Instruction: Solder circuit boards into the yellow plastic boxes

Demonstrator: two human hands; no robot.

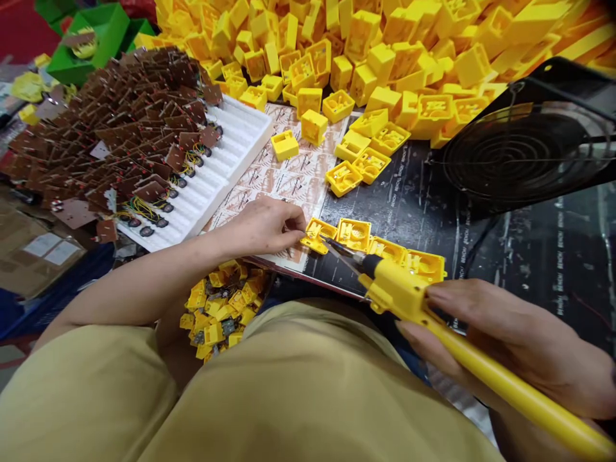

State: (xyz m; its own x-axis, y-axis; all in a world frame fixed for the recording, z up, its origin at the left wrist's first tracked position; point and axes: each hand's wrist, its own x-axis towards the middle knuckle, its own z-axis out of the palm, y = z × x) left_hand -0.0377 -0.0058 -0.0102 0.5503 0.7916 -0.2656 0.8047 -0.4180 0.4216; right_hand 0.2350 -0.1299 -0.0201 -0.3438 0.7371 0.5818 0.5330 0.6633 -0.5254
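Observation:
My left hand (269, 224) is closed in a pinch at the left edge of a small open yellow plastic case (318, 235). In my right hand (520, 340) is a yellow soldering iron (402, 290), gripped around its body, with its metal tip pointing left at that same case. Whether the tip touches the plastic cannot be made out. A second open case (354, 235) stands beside the first, and two more lie partly behind the iron, forming a row along the table's near edge.
Yellow cases (366, 38) are heaped at the back. Brown circuit boards (120, 128) with wired round parts cover a white foam tray (231, 160) on the left. A black fan (520, 154) stands at right. Below the edge sits a pile of filled yellow cases (224, 308).

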